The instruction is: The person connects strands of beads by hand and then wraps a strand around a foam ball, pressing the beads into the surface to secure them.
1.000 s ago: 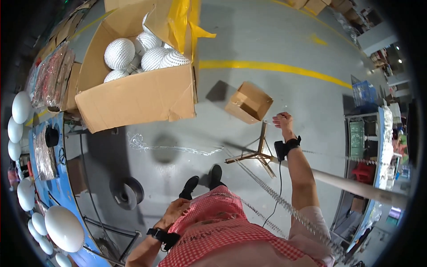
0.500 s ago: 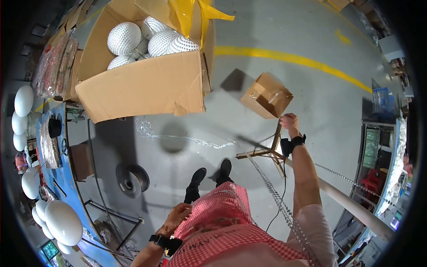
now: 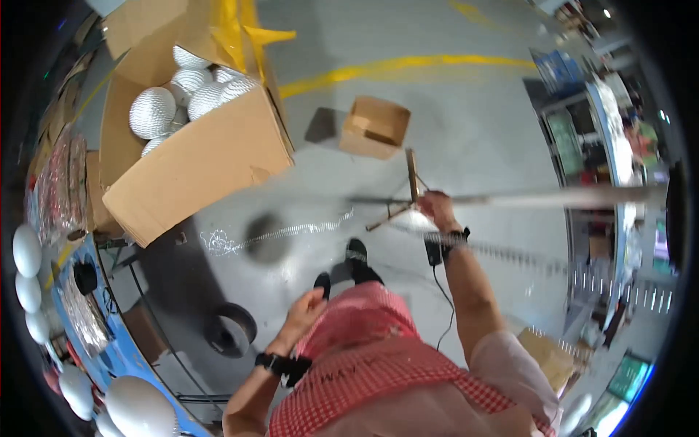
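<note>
My right hand [image 3: 437, 209], with a black band at its wrist, is closed around a metal stand, just where its long pale pole [image 3: 524, 197] meets the brown legs [image 3: 413, 175] in view. A silvery bead strand [image 3: 502, 251] hangs past the right forearm, blurred. More of the strand lies on the floor as a bead chain [image 3: 291, 231] ending in a loose tangle [image 3: 218, 242]. My left hand [image 3: 304, 313] is beside the red checked apron [image 3: 349, 320]. Its fingers look bent but are smeared, so whether they hold anything is unclear.
A large open carton [image 3: 196, 186] holds several silvery beaded balls [image 3: 153, 111]. Beyond the stand sits a small open box [image 3: 375, 127]. A dark spool [image 3: 231, 329] is at left, near a blue table [image 3: 120, 320] with white balls [image 3: 142, 408]. Black cable [image 3: 448, 320] hangs below my right wrist.
The view has turned, shifting carton and box leftward. The stand's pole has swung up to nearly level across the picture. My right hand has moved from a leg's end to the pole's base.
</note>
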{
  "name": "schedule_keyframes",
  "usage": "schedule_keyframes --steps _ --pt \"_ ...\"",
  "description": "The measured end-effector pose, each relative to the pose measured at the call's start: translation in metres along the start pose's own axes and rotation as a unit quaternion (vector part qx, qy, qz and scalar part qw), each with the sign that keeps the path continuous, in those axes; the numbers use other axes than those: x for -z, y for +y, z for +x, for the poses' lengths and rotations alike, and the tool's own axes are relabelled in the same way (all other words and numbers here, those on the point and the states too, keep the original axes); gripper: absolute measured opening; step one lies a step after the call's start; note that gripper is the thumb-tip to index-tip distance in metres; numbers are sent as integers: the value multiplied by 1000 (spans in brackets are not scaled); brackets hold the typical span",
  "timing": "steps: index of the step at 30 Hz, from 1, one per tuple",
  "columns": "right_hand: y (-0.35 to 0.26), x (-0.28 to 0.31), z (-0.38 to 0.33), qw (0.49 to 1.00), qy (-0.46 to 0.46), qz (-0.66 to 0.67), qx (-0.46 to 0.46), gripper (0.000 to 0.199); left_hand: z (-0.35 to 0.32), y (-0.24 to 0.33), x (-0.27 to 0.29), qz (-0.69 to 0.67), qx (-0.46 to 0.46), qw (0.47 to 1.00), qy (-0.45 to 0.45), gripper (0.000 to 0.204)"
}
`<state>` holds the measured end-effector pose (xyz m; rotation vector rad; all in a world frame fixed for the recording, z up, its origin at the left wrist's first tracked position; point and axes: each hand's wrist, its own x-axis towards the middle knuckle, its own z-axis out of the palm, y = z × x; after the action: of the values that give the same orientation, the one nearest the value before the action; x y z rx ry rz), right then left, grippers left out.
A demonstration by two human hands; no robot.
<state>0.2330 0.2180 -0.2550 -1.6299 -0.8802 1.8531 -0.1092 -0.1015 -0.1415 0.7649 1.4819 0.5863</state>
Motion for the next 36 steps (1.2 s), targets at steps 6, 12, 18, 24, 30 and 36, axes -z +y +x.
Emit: schedule_keyframes --steps 6,12,18,24,30,36 --pt "8 18 -172 976 207 -45 57 24 -15 58 19 -9 -84 996 -37 36" --pt "-14 54 -328 936 312 -46 159 25 -40 140 0 34 -157 981 -113 31" --pt "-108 49 -494 876 342 -43 337 17 -81 246 -35 40 -296 934 -197 30" --pt "-198 74 -616 596 455 -106 653 16 -127 357 -82 51 -401 895 -186 53" --pt "-311 106 -631 464 574 -140 661 35 -153 444 -115 82 -464 868 -156 80" --pt "-348 103 -624 573 310 -86 754 16 -167 521 -130 26 -433 885 -170 58"
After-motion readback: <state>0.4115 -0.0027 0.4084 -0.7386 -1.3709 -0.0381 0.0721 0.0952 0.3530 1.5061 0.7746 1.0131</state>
